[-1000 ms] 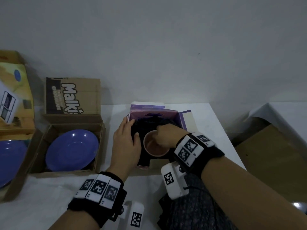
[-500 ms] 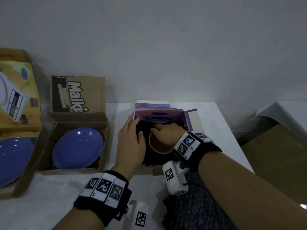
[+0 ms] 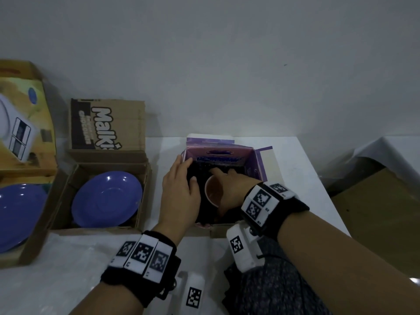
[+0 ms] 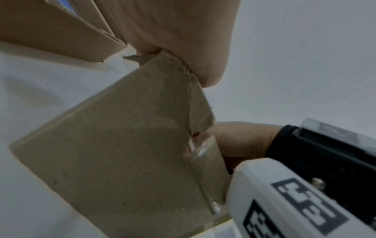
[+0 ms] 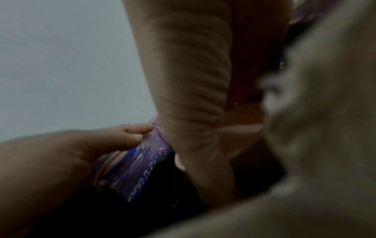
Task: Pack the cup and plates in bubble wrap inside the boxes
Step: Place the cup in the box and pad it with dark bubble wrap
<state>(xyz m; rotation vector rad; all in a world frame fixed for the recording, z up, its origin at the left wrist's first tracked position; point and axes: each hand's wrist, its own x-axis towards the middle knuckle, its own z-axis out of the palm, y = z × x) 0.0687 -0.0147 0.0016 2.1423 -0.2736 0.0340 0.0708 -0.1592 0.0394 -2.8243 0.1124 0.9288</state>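
A pale ribbed cup (image 3: 212,192) (image 5: 189,77) stands upright inside the open purple box (image 3: 218,153), which is lined with dark wrap. My right hand (image 3: 227,180) reaches in from the right and grips the cup by its rim and side. My left hand (image 3: 181,189) (image 4: 173,40) lies along the box's left wall with its fingers straight and its thumb on the dark lining. The left wrist view shows the box's brown outer side (image 4: 122,145) under my palm. Two blue plates (image 3: 106,201) (image 3: 18,214) lie uncovered in open cardboard boxes at the left.
The Malkist carton (image 3: 145,178) and a bigger printed carton (image 3: 29,253) stand side by side left of the purple box on the white table (image 3: 295,169). A pale sheet (image 3: 56,258) lies at the near left. A brown carton (image 3: 375,212) sits beyond the table's right edge.
My right hand has shifted a little further into the purple box with the cup, fingers now reaching toward the far wall. The left hand stays on the left wall.
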